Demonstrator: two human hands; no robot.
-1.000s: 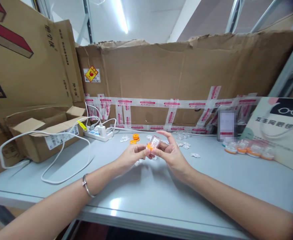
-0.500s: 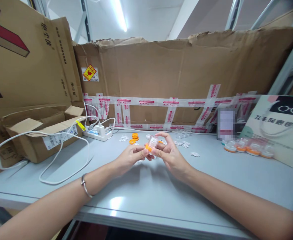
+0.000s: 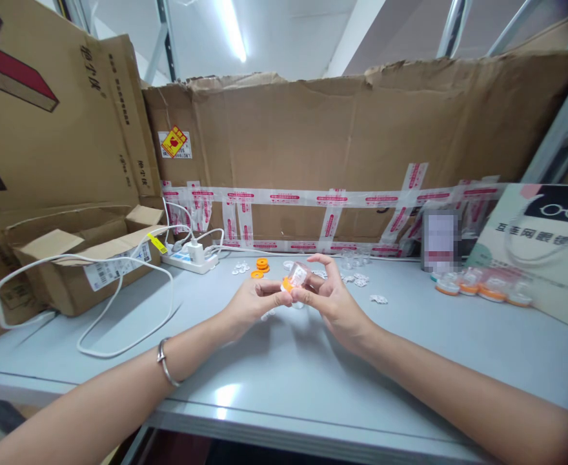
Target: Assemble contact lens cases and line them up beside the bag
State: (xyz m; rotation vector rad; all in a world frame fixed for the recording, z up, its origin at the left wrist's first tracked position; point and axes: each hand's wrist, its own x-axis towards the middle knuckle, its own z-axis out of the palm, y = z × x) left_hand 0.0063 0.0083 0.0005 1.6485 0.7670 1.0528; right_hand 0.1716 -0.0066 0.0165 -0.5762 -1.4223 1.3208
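Both hands meet above the middle of the grey table (image 3: pixel 284 381). My right hand (image 3: pixel 331 302) holds a small clear plastic case with an orange ring (image 3: pixel 294 278) between thumb and fingers. My left hand (image 3: pixel 253 302) pinches the orange end of the same case from the left, fingers curled. A metal bangle sits on my left wrist. Loose orange rings (image 3: pixel 261 265) and small clear plastic pieces (image 3: pixel 356 279) lie on the table just behind the hands.
A row of finished clear-and-orange cases (image 3: pixel 482 287) lies at the right, in front of a printed bag (image 3: pixel 545 252). A white power strip (image 3: pixel 187 258) with a looping cable and an open cardboard box (image 3: pixel 75 258) stand at the left. Taped cardboard walls close the back.
The hands have stayed together on the case, with only slight finger movement. The view shifted a little.
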